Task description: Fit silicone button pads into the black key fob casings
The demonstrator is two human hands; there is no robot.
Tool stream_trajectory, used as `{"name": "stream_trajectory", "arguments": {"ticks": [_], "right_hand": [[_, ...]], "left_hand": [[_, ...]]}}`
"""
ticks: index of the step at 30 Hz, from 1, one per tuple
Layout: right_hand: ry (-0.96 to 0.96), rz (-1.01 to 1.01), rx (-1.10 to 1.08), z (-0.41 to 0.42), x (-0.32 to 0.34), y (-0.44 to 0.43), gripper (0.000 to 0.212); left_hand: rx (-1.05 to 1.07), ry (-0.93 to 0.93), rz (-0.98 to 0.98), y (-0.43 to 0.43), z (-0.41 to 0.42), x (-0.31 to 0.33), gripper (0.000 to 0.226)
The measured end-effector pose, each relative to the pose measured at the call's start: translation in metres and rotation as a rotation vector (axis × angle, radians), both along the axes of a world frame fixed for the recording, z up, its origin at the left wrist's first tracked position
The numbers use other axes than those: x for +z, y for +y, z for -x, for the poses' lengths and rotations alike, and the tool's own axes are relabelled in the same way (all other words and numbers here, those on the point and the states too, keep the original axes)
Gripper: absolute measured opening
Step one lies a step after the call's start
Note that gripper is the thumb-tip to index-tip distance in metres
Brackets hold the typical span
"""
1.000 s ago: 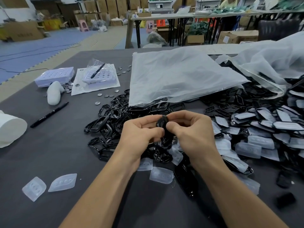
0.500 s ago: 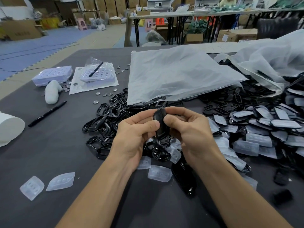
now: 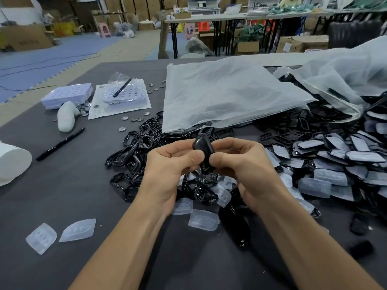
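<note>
Big grey table with a heap of black frames – above it left hand and right hand both pinch one black fob casing, upright-ish, thumbs pressed on it.

Both forearms bare, entering from the bottom edge and angling in toward the centre. Left hand and right hand are close together, wrists roughly straight, thumbs uppermost and pointing at each other. Both grip one black casing held upright between them. Left thumb presses its left side, right thumb its right side. Fingers of both hands curl round behind it. Left index is bent over the top. Fingertips mostly hidden.
</note>
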State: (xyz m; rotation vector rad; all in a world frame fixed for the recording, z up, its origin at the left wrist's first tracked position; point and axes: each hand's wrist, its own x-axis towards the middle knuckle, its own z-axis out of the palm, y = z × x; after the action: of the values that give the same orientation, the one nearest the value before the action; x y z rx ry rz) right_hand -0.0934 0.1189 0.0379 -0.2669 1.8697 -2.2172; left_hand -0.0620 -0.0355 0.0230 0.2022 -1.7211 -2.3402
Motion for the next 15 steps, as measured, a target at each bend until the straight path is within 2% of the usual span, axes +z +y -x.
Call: {"name": "stream_trajectory", "arguments": {"ticks": [3,7,10,12,15], "right_hand": [[0.013,0.015,0.055,-0.001,0.0,-0.002,0.024],[-0.015,0.093,0.113,-0.003,0.002,-0.001,0.018],[-0.023,0.096,0.145,-0.004,0.004,-0.002,0.014],[-0.039,0.089,0.104,-0.003,0.003,-0.002,0.011],[-0.062,0.057,-0.008,0.0,-0.001,-0.003,0.016]], "left_hand": [[-0.026,-0.016,-0.119,-0.004,0.002,0.0,0.044],[-0.178,-0.046,-0.271,-0.008,0.003,0.0,0.031],[-0.261,-0.007,-0.338,-0.015,0.004,0.0,0.047],[-0.218,0.009,-0.267,-0.014,0.004,0.002,0.043],[0.014,-0.018,0.026,-0.007,0.005,0.0,0.025]]}}
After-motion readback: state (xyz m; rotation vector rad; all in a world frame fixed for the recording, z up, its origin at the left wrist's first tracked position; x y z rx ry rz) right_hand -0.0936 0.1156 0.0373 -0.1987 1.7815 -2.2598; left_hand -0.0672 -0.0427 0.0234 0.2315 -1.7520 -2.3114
